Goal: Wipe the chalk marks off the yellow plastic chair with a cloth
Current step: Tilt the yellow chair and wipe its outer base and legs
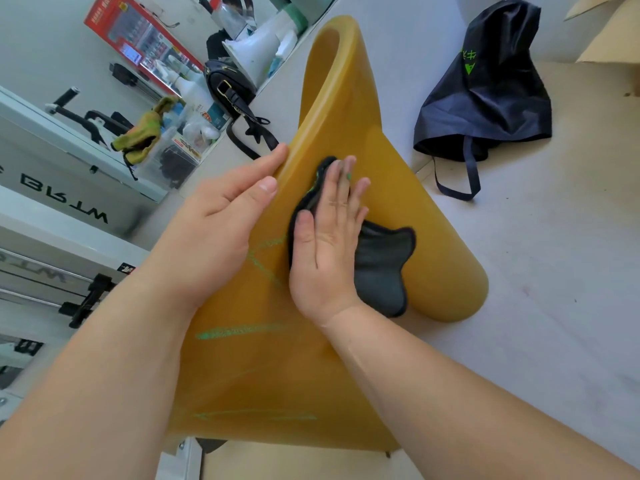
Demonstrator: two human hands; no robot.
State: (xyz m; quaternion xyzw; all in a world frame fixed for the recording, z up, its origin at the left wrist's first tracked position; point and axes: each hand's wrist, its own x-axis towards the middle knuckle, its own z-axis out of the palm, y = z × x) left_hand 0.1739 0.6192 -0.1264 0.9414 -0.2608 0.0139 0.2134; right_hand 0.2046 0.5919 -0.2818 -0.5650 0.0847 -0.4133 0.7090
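The yellow plastic chair (pixel 398 188) fills the middle of the view, its surface sloping toward me. My right hand (pixel 329 244) lies flat with straight fingers and presses a dark grey cloth (pixel 381 268) onto the chair. Part of the cloth sticks out to the right of the palm. My left hand (pixel 221 223) rests flat against the chair's left edge, fingers extended. Green chalk marks remain on the chair: an angled line (pixel 266 261) between the hands, a streak (pixel 239 332) lower down, and another (pixel 256 416) near the bottom edge.
A dark blue bag (pixel 491 88) lies on the floor to the right. At the left stand white boxes (pixel 69 161), a black handbag (pixel 228 88), a yellow-green rag (pixel 142 133) and assorted clutter. Cardboard (pixel 609 32) sits at the top right.
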